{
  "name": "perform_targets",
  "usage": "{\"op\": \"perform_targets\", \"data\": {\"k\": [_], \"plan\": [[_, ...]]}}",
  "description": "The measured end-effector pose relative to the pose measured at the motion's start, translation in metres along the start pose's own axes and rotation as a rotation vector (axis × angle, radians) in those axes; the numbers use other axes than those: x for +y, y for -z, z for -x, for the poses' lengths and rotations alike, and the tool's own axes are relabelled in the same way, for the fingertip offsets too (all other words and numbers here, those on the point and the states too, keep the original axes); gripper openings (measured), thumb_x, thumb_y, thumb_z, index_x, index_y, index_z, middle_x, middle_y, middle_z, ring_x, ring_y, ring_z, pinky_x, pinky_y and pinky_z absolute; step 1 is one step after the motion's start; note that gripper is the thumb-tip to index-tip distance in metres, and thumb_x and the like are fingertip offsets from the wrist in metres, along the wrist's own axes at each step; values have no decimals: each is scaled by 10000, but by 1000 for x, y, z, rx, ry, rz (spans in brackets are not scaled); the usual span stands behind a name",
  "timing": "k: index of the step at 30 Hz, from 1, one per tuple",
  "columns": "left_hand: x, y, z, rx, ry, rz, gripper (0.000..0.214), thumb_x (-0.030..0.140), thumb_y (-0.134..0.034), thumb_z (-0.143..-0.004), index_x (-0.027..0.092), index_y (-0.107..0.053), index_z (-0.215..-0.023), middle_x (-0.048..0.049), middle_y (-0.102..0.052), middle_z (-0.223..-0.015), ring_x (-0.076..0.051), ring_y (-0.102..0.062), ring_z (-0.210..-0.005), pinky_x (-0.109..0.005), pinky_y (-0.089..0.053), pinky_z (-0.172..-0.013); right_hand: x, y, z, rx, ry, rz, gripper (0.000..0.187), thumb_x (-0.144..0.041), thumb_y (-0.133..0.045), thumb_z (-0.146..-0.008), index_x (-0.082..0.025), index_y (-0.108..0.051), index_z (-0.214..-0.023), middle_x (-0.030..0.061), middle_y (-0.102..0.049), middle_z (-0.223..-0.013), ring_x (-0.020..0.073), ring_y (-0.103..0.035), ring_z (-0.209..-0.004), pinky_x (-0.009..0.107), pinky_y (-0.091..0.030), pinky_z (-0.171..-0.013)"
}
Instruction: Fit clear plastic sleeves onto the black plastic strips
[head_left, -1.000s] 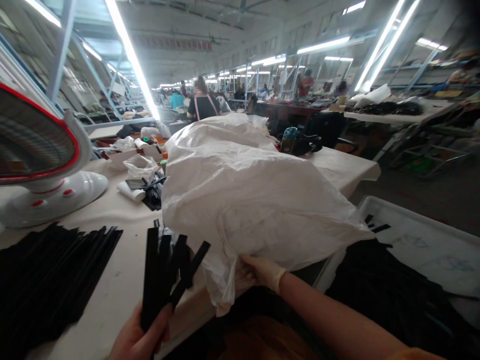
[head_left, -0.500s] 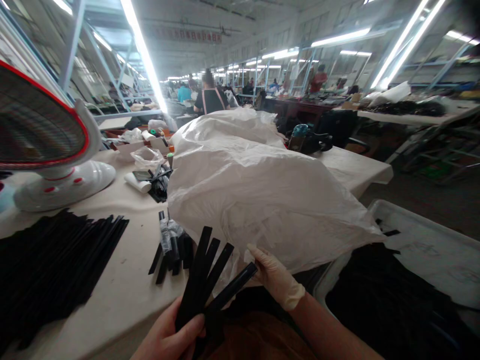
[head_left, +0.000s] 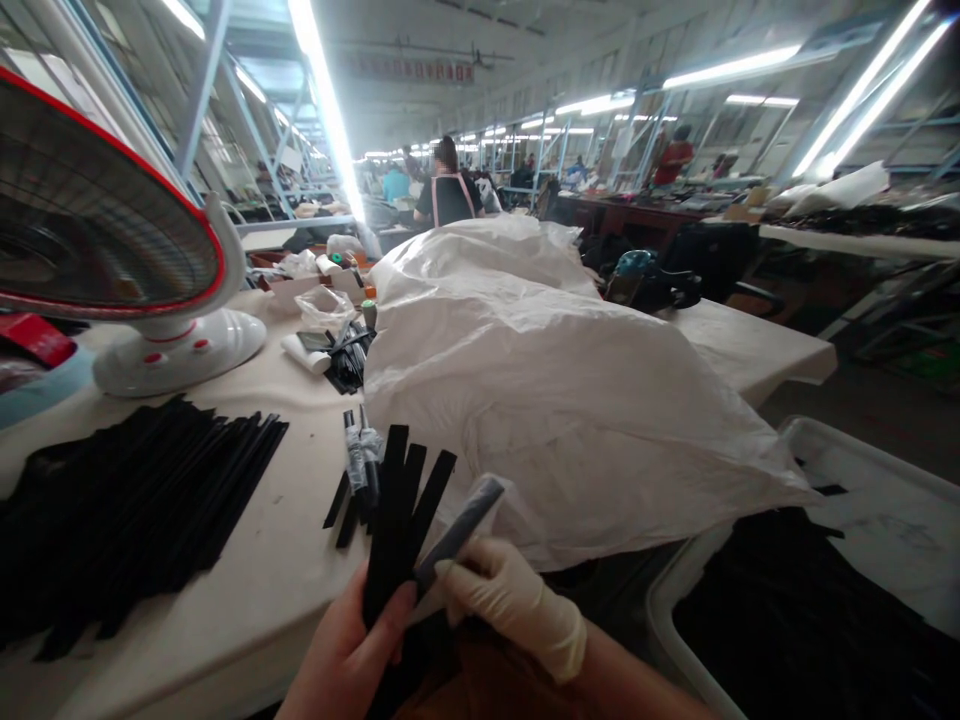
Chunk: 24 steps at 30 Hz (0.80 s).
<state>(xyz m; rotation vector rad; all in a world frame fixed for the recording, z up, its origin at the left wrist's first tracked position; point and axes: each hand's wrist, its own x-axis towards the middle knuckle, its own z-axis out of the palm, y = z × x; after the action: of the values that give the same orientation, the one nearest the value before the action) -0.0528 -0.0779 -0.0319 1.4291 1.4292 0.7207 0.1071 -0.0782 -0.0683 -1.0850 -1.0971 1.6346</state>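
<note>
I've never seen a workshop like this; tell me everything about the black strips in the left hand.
The black strips look flat, narrow and matte, with square-cut ends, material uncertain. The left hand grips them low, thumb in front, upper ends fanned out. The rightmost leans right and looks greyer, seemingly covered by thin clear film, which the gloved right hand appears to pinch.

- Left hand [head_left: 356,645]: bare, closed in a grip, its thumb across the front and tipped up to the right; the other fingers are mostly hidden.
- Right hand [head_left: 514,605]: gloved to the wrist, thumb and fingers drawn together, just beside the left thumb.
- Right forearm [head_left: 630,680]: bare, slanting up from the lower right.
</note>
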Motion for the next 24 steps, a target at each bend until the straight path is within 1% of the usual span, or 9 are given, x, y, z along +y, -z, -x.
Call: {"op": "perform_targets", "data": {"k": [4, 8, 10, 13, 15, 17, 19, 22, 24], "plan": [[-3, 8, 2, 120, -45, -14, 417, 514, -531, -744, 150, -589, -939, -38, -671, -773, -218, -599, -747, -276, -476, -658, -9, -13, -6, -184, -12, -1, 407, -559, -583, -731, -164, -653, -795, -24, -538, -557, 71, -483, -475, 194, -362, -462], [-9, 10, 3, 178, -33, -18, 388, 504, -599, -676, 160, -625, -854, -23, -684, -725, -234, -612, -732, -281, -480, -667, -21, -12, -16, 150, 43, -235, 547, -638, -543, -715, -161, -661, -955, -52, -464, -469, 58, -385, -391, 194, -280, -388], [-10, 6, 1, 258, -35, 15, 382, 507, -594, -678, 164, -615, -843, -15, -672, -696, -223, -611, -701, -281, -482, -647, -21, -20, -20, 206, 35, -264, 518, -643, -551, -707, -166, -680, -862, -52, -460, -461, 55, -369, -392, 200, -276, -395], [-13, 3, 0, 321, -40, 37, 385, 522, -592, -676, 172, -607, -835, -9, -660, -667, -214, -612, -670, -282, -485, -618, -19, -27, -21, 20, -65, -127, 508, -661, -541, -701, -172, -669, -658, -50, -430, -389, 56, -360, -373, 204, -262, -400], [-15, 5, 1, 341, -50, 7, 379, 533, -596, -663, 181, -612, -802, -7, -656, -652, -221, -617, -673, -287, -486, -627, -20, -25, -21, 4, -60, -125, 547, -682, -484, -726, -179, -696, -768, -53, -411, -374, 63, -359, -371, 201, -250, -395], [-16, 5, 4, 366, -47, -42, 381, 545, -588, -656, 185, -615, -778, -8, -651, -637, -227, -617, -661, -295, -487, -626, -20, -25, -23, 95, 18, -231, 578, -680, -478, -735, -187, -685, -954, -42, -470, -445, 69, -391, -413, 199, -281, -408], [-16, 3, 5, 404, -33, -73, 390, 549, -569, -668, 185, -618, -798, -15, -656, -654, -229, -619, -662, -303, -489, -626, -18, -32, -27, 127, 62, -313, 594, -677, -486, -734, -184, -669, -1011, -29, -517, -512, 76, -428, -455, 203, -328, -436], [-20, 8, -2, 459, -25, -107, 403, 550, -547, -683, 185, -615, -840, -24, -665, -683, -228, -626, -669, -307, -495, -619, -14, -45, -27, -58, -14, -232, 635, -689, -519, -696, -156, -656, -1011, -36, -496, -448, 86, -422, -407, 211, -314, -401], [-27, 25, -16, 477, -9, -155, 407, 549, -559, -672, 181, -612, -837, -21, -656, -638, -227, -624, -625, -308, -493, -573, -16, -40, -23, -122, -47, -153, 675, -690, -482, -720, -147, -596, -1105, -54, -472, -405, 80, -378, -344, 205, -255, -355]]}}
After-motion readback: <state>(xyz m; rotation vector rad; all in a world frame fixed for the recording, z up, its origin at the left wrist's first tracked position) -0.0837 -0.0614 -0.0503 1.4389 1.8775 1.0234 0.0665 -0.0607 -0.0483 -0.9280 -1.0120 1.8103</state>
